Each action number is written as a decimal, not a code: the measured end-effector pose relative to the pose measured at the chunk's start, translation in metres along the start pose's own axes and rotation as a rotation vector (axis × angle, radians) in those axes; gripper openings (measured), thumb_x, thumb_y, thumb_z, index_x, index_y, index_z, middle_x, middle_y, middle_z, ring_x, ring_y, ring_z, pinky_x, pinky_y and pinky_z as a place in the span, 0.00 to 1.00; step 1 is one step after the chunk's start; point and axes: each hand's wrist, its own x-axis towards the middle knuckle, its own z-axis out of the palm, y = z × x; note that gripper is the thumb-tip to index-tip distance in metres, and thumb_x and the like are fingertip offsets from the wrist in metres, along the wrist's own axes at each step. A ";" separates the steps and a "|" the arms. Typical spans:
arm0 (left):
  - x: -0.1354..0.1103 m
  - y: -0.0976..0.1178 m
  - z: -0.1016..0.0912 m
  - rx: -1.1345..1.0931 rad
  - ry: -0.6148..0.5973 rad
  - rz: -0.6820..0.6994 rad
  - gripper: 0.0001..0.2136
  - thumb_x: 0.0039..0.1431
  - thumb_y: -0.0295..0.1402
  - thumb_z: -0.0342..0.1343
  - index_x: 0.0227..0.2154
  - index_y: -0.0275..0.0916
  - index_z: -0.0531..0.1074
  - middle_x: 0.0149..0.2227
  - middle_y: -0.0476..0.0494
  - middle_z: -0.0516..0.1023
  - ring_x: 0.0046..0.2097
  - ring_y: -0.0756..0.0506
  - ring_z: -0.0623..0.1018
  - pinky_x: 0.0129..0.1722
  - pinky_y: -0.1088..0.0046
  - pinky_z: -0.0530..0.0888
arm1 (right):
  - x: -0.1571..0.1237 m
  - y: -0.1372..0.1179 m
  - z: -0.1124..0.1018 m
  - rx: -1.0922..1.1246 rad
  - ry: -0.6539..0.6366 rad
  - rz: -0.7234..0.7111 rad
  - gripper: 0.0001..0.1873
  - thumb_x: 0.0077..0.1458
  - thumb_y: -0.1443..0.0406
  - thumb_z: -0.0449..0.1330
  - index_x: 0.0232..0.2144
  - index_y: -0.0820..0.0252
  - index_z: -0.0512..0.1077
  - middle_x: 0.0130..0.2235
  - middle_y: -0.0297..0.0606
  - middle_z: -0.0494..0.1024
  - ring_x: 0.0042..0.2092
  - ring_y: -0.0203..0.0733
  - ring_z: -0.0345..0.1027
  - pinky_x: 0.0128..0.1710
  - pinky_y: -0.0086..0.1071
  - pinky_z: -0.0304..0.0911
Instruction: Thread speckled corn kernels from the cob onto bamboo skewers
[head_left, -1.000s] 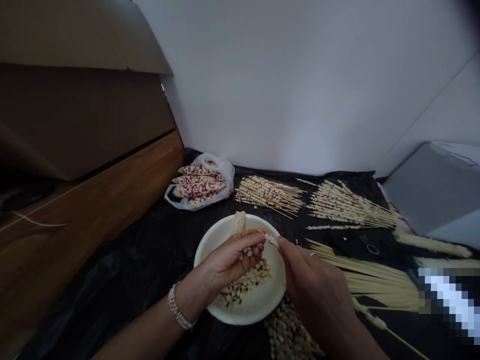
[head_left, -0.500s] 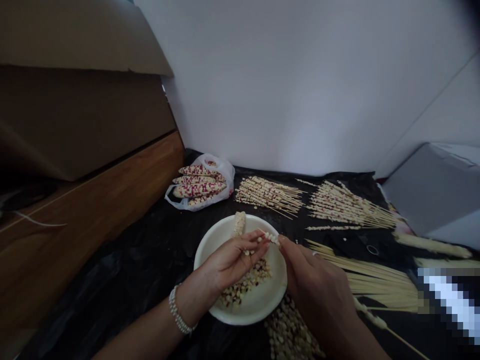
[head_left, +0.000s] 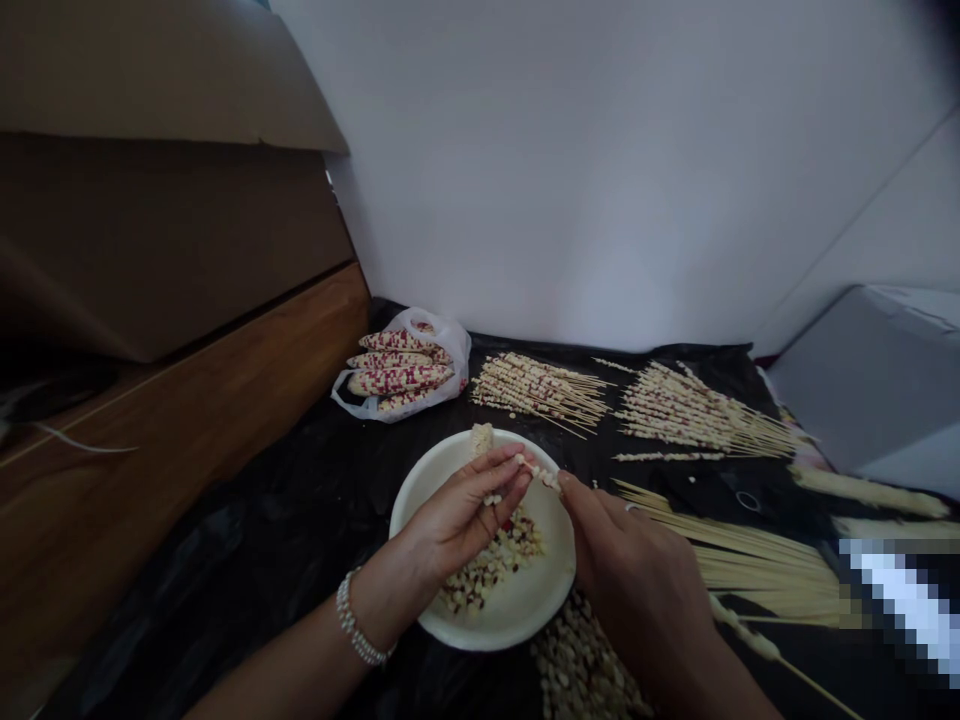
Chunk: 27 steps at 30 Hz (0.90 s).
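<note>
Over the white bowl (head_left: 517, 630), my right hand (head_left: 637, 550) is closed on a thin skewer threaded with pale corn kernels (head_left: 546, 478). My left hand (head_left: 465, 515) is turned palm up, its thumb and fingers pinching a corn kernel (head_left: 520, 459) at the skewer's tip. More loose kernels (head_left: 492, 499) lie in that palm. Below, the bowl holds a heap of white and dark kernels (head_left: 484, 585). A stripped corn cob (head_left: 481, 438) leans at its far rim, partly hidden by my left hand.
A plastic bag (head_left: 457, 345) of speckled corn cobs (head_left: 399, 380) stands behind the bowl. Two piles of threaded skewers (head_left: 536, 390) lie farther right. Bare skewers (head_left: 765, 565) are beside my right hand. Loose kernels (head_left: 577, 665) lie in front, on black plastic sheeting (head_left: 300, 520).
My left fingers have closed in and now pinch a kernel against the skewer tip. My right hand and the skewer stay nearly in place.
</note>
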 end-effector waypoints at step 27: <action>0.004 0.002 0.001 -0.085 0.073 -0.036 0.06 0.54 0.20 0.58 0.34 0.32 0.74 0.35 0.44 0.79 0.36 0.53 0.78 0.40 0.81 0.76 | 0.000 0.000 0.000 -0.050 -0.028 -0.002 0.17 0.54 0.72 0.50 0.45 0.63 0.71 0.32 0.39 0.77 0.23 0.36 0.66 0.21 0.31 0.54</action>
